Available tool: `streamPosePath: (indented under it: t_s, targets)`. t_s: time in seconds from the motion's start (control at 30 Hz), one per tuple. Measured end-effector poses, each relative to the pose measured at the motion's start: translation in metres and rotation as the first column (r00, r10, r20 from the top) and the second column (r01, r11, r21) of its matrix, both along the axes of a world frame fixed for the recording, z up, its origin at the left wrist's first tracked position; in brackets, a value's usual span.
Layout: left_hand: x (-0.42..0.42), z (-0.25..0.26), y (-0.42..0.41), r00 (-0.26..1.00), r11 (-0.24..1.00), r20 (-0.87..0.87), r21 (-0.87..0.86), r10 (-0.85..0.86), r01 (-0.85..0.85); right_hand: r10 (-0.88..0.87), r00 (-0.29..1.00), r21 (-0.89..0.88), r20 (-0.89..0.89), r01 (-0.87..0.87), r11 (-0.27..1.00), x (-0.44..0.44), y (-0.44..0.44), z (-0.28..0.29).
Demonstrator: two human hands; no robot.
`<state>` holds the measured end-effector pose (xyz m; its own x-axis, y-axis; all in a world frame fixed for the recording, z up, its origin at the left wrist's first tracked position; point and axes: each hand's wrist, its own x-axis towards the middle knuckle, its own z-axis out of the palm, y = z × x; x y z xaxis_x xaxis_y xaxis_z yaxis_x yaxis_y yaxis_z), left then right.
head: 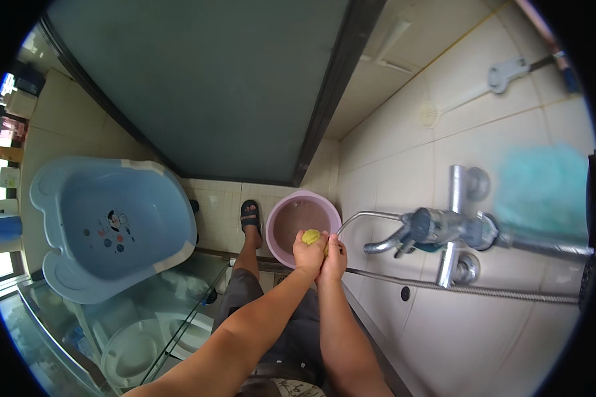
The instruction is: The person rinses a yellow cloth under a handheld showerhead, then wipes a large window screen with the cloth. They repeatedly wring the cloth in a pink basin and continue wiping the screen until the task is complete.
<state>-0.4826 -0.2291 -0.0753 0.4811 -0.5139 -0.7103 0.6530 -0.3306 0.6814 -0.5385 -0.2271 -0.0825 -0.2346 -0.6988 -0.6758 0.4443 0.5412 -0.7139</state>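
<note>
My left hand (310,254) and my right hand (334,258) are pressed together around a yellow cloth or sponge (311,236), which bulges out above the fingers. Both hands are over the near edge of a pink plastic basin (273,244). Brownish or cloudy water (298,218) lies in the basin, which stands on the tiled floor. The yellow thing's lower part is hidden by my fingers.
A chrome shower mixer (437,228) with a metal hose (501,294) is on the tiled wall at right. A blue baby bathtub (144,198) is at left, a frosted door panel (218,89) ahead. A white toilet (131,350) shows behind glass at lower left.
</note>
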Motion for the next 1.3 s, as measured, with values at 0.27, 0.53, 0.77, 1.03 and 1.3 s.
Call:
streamPosePath:
  t_s: [0.27,0.53,0.77,1.03,1.3]
  targets:
    - [-0.018,-0.109,-0.008,0.992,0.919,-0.113,0.393,0.049,-0.001,0.160,0.946,0.044,-0.281,-0.153,0.987,-0.022,-0.014,-0.085]
    - [-0.023,-0.182,-0.007,0.923,0.860,-0.374,0.496,0.087,0.120,0.449,0.737,0.109,-0.505,-0.462,0.880,-0.043,-0.014,-0.144]
    - [0.010,-0.152,0.015,0.586,0.977,-0.811,0.137,0.015,0.164,0.514,0.540,-0.061,-0.667,-0.727,0.683,-0.045,-0.016,-0.114]
    - [0.056,-0.068,0.014,0.845,0.819,0.066,-0.215,-0.531,0.532,0.668,0.743,-0.053,0.039,-0.666,0.744,-0.060,-0.010,-0.050]
    - [0.064,0.004,-0.018,0.309,0.002,0.922,-0.318,-0.235,0.948,0.257,0.615,-0.129,0.745,-0.245,0.961,-0.039,-0.011,-0.024]
